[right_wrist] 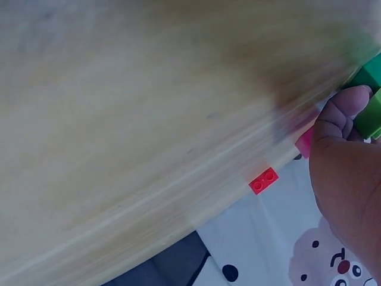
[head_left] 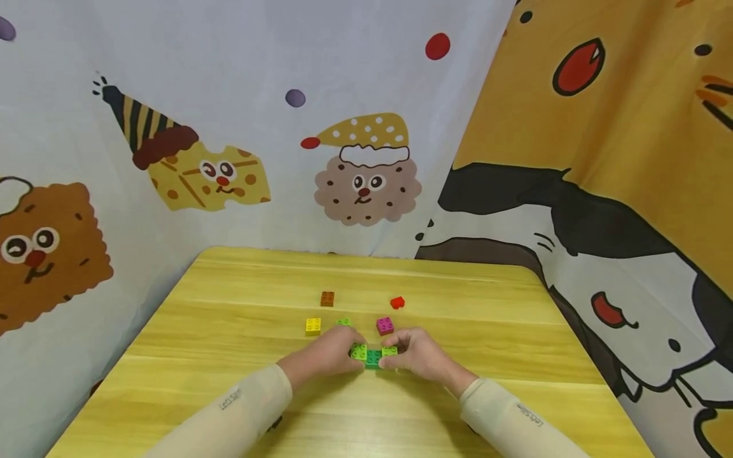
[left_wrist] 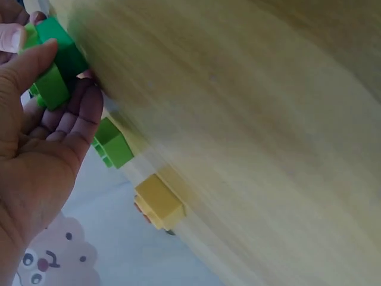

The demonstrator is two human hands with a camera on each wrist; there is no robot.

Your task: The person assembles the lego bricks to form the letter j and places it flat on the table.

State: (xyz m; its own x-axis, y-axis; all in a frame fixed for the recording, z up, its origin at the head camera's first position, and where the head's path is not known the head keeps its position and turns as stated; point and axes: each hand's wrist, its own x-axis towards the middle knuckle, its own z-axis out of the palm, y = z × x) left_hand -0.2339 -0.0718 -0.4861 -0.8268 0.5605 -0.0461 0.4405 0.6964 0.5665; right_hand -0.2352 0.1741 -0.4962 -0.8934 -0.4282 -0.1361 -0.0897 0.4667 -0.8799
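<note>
Near the middle of the table, a dark green toy brick [head_left: 374, 360] carries a light green brick [head_left: 359, 352] on its left end and a second light green brick [head_left: 390, 351] at its right end. My left hand [head_left: 336, 350] pinches the left light green brick between thumb and fingers, as the left wrist view also shows. The right hand [head_left: 422, 357] grips the right light green brick, its thumb on the near side. Whether that brick is fully pressed down cannot be told. Fingers hide the outer ends of the stack.
Beyond the hands lie a yellow brick [head_left: 313, 326], another light green brick [head_left: 343, 322], partly behind the left hand, and a magenta brick [head_left: 385, 326]. Farther back are a brown brick [head_left: 327, 298] and a small red brick [head_left: 397, 303]. A printed curtain [head_left: 258, 76] hangs behind the wooden table [head_left: 229, 305].
</note>
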